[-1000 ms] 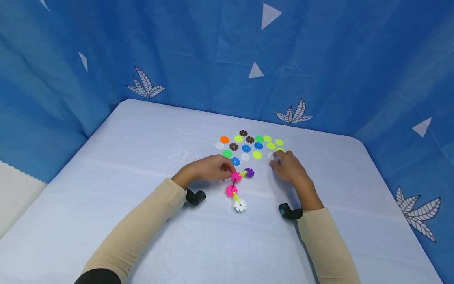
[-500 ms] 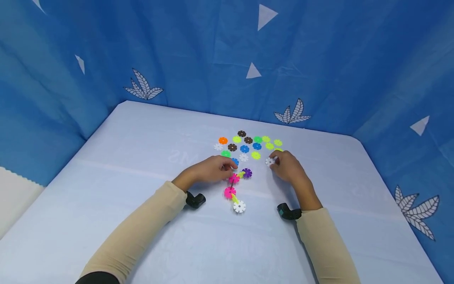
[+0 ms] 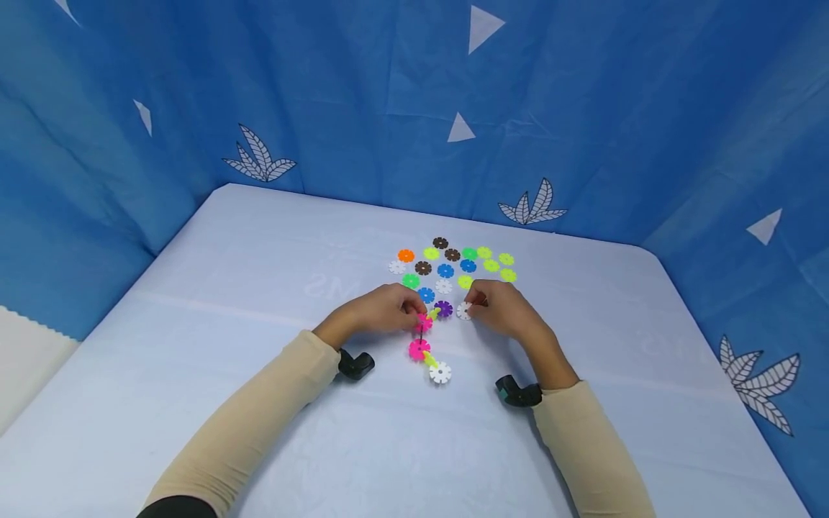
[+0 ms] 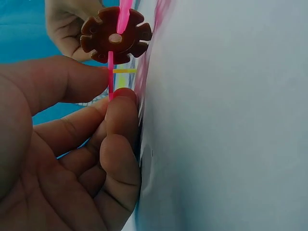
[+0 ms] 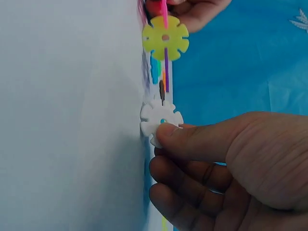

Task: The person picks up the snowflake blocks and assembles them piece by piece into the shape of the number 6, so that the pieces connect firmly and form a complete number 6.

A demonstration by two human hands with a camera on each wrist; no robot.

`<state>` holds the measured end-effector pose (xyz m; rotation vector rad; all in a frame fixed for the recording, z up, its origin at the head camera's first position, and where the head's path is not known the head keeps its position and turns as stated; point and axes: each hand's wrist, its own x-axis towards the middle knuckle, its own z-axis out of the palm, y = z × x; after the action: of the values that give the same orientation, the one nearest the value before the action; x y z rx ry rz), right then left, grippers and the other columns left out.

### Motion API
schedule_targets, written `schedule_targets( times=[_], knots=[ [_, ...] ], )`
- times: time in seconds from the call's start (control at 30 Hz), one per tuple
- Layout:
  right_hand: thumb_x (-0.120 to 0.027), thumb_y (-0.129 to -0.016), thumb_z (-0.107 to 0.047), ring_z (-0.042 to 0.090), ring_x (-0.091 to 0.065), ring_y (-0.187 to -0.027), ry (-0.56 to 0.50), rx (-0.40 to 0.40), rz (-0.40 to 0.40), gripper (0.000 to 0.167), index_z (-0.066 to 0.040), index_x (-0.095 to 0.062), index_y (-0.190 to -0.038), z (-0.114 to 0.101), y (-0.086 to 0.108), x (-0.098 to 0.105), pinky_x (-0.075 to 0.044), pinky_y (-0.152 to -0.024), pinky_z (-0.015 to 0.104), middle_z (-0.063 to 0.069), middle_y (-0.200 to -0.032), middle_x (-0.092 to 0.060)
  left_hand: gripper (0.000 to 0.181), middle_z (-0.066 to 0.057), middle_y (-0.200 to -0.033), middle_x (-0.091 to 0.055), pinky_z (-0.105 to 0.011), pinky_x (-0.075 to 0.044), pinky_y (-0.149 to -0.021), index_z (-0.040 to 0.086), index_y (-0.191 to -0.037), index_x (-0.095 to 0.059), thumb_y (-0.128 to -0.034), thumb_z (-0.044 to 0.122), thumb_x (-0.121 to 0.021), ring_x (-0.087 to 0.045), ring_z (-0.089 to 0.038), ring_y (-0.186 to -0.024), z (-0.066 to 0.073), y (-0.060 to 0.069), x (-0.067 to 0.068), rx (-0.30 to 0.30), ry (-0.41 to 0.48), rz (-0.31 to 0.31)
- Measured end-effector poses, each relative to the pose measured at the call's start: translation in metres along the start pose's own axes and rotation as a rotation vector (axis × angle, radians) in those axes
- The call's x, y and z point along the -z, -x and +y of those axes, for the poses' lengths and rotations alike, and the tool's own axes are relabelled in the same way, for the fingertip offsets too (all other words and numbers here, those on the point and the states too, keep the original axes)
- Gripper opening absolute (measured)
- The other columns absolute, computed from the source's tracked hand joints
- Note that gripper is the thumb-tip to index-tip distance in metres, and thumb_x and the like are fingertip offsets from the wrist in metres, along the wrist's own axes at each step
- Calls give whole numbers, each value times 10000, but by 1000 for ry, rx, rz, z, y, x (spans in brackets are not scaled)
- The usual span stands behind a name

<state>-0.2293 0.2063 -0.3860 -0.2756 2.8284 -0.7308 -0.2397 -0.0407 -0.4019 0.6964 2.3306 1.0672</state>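
Note:
My left hand (image 3: 386, 308) pinches a pink slotted disc (image 4: 110, 86) between thumb and finger. That disc belongs to a chain of interlocked discs: a brown disc (image 4: 98, 42) joins it to another pink disc (image 3: 414, 352), then come a yellow one and a white end disc (image 3: 446, 378). On the far side, a yellow disc (image 5: 153, 42) links it to a purple disc (image 3: 445, 310). My right hand (image 3: 508, 309) pinches a loose white disc (image 5: 153, 113) by its edge, upright and just right of the purple disc, with a small gap between them.
Beyond the hands, several loose slotted discs lie flat on the white tabletop (image 3: 291, 446), among them an orange disc (image 3: 401, 255), blue, green, brown, white and yellow ones. A blue curtain (image 3: 363, 86) hangs along the table's back edge.
My right hand has taken the white disc from the right side of the loose discs and carried it left to the purple disc. My left hand stays by the chain's pink disc.

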Motion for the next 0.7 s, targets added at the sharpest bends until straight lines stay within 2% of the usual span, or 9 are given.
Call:
schedule_targets(
  times=[0.3,0.7],
  knots=[
    [-742,-923,-62,237,-588,-867,10,53,-1,98,-121,-671,-956,-11,2,-3,-531,-778,365,33,-890,-651,390,-33,-858,-616,-271,-424,-674,47,-1345,-631,-957,84,-653,-532,-158,-748,3,-2,0,10,5,-23],
    [-722,-937,-58,244,-573,-854,21,68,-9,93,-109,-648,-961,-13,2,-3,-515,-745,353,50,-891,-636,355,-24,-797,-587,-274,-398,-650,81,-1321,-652,-966,90,-644,-495,-144,-687,3,0,-2,9,0,-33]
  ],
)
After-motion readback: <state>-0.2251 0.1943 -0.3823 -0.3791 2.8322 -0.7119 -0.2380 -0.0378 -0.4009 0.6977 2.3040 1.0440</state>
